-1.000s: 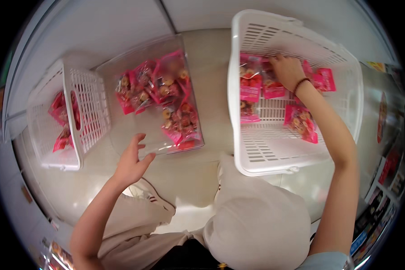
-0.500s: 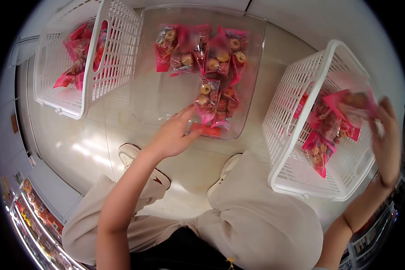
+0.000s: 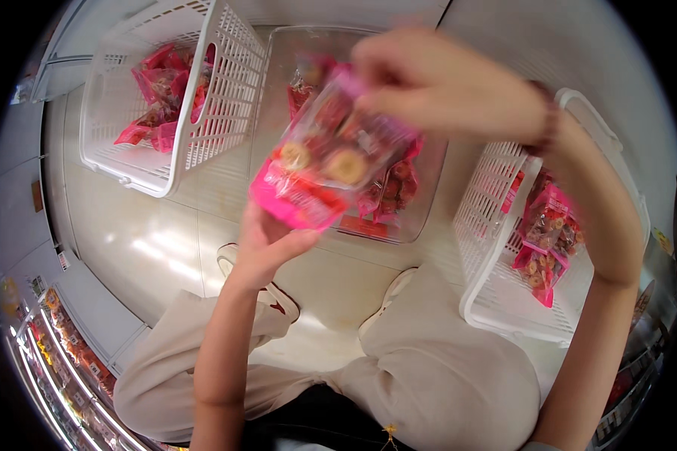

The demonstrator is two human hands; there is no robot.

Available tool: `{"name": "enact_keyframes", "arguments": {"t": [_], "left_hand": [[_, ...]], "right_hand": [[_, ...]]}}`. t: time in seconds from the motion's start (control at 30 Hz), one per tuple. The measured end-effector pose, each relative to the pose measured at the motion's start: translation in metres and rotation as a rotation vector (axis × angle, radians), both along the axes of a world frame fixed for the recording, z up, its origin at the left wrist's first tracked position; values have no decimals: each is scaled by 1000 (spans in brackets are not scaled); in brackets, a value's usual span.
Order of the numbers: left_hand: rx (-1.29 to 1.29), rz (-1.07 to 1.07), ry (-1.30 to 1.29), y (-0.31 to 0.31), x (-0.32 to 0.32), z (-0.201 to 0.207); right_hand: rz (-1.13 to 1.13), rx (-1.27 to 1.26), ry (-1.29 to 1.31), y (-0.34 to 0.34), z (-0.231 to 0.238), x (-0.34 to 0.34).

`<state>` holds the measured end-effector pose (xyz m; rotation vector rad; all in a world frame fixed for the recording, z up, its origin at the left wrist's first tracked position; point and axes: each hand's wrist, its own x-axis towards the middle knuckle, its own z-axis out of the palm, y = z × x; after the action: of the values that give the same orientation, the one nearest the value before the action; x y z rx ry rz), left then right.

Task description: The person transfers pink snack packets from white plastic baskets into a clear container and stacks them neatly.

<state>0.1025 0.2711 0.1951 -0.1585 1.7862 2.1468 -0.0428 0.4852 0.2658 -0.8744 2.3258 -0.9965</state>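
Pink-and-clear packet (image 3: 331, 154), ring-shaped pieces visible through its window, held up tilted above a clear plastic tray (image 3: 429, 197); motion blur on it. Right hand (image 3: 417, 79) clamped on the packet's upper end, thumb and fingers together, dark red bracelet (image 3: 547, 116) on wrist. Left hand (image 3: 267, 252) at the packet's lower pink end, fingers hidden behind it, thumb just below the edge; cannot tell if it grips or only supports.

Tray sits on pale shiny floor (image 3: 147, 218), holds more pink packets (image 3: 395, 184), partly covered by the held one; flat red item (image 3: 365, 227) at its near edge. White slatted basket (image 3: 229, 113) beside tray on the left, pink packets (image 3: 162, 94) inside. Second white basket (image 3: 485, 203) on the right, partly behind right forearm, few pink packets (image 3: 551, 222) in it. Beige trousers (image 3: 429, 368) below, light shoes (image 3: 282, 302) near tray.
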Motion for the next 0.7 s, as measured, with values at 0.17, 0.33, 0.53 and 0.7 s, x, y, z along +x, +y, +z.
{"name": "enact_keyframes", "arguments": {"t": [0.17,0.33,0.53,0.7], "left_hand": [[-184,351,-92,-12,-5,13],[-476,-136,-111,-49,-34,28],[-596,-875,110,-36,-120,14],[-904,-1034,174,-50,-137,-25]], "right_hand": [[53,13,-546,-21,-29,26],[116,2,-449,8,6,37],[-391,-414,-263,58,22,76],[-388,-251,-222,87,33,76]]}}
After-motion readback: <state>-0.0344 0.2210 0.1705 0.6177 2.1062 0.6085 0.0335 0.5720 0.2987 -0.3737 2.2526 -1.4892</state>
